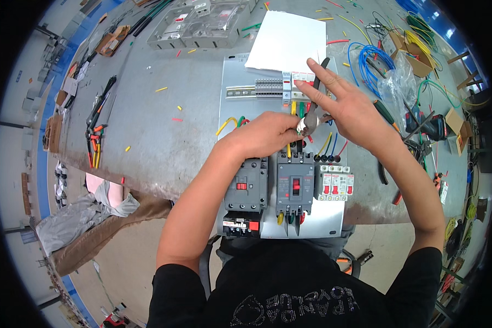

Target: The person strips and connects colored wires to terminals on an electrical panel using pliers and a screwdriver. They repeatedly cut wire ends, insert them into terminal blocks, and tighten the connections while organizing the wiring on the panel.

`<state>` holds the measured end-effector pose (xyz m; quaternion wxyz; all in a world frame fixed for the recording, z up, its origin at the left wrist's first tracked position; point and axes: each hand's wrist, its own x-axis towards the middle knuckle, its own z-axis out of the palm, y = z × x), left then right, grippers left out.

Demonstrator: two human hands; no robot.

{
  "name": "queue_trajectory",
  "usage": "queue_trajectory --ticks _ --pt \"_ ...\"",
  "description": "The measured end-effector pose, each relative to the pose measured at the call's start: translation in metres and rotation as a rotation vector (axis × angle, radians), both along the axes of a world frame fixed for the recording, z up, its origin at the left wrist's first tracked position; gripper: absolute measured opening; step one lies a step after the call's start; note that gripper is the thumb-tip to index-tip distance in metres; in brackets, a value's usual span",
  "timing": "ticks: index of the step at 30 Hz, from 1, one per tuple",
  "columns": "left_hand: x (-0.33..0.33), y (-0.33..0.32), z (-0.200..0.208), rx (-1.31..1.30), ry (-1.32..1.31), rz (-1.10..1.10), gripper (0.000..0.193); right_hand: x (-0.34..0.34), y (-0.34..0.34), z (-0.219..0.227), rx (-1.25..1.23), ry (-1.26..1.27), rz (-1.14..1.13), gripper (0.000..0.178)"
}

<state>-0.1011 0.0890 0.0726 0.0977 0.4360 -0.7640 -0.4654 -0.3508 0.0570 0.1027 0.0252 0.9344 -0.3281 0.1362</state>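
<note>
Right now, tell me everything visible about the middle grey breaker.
The breaker is a boxy, apparently plastic dark grey case with a red and black toggle. It lies flat on the light panel, between a grey block and small white breakers. Yellow and black wires reach its far end; yellow, green and red leads protrude from its near end.

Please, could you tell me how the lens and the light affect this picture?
Head view: strong fisheye distortion, the front edge of the table bowing and the corners black; head view: the white paper very bright, with hardly any detail; head view: the circuit breaker near the middle sharp enough to show its toggle.
</note>
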Motion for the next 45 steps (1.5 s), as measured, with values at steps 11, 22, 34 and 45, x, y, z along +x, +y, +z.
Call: queue_trajectory --ticks 11,22,34,45 --pt "-0.002 0.000 -0.004 0.032 0.008 0.002 0.037 0.000 0.012 -0.002 -0.112 -0.076 0.042 0.099" --pt "-0.001 0.002 -0.012 -0.042 0.053 0.019 0.027 0.000 0.022 -0.009 0.007 -0.133 -0.010 0.106" --pt "-0.002 -0.001 -0.012 -0.066 0.069 -0.023 0.034 0.001 0.022 -0.017 -0.107 -0.186 0.019 0.094" --pt "-0.003 -0.003 -0.013 -0.013 0.012 0.018 0.030 -0.003 0.017 -0.005 -0.053 -0.200 0.213 0.081"
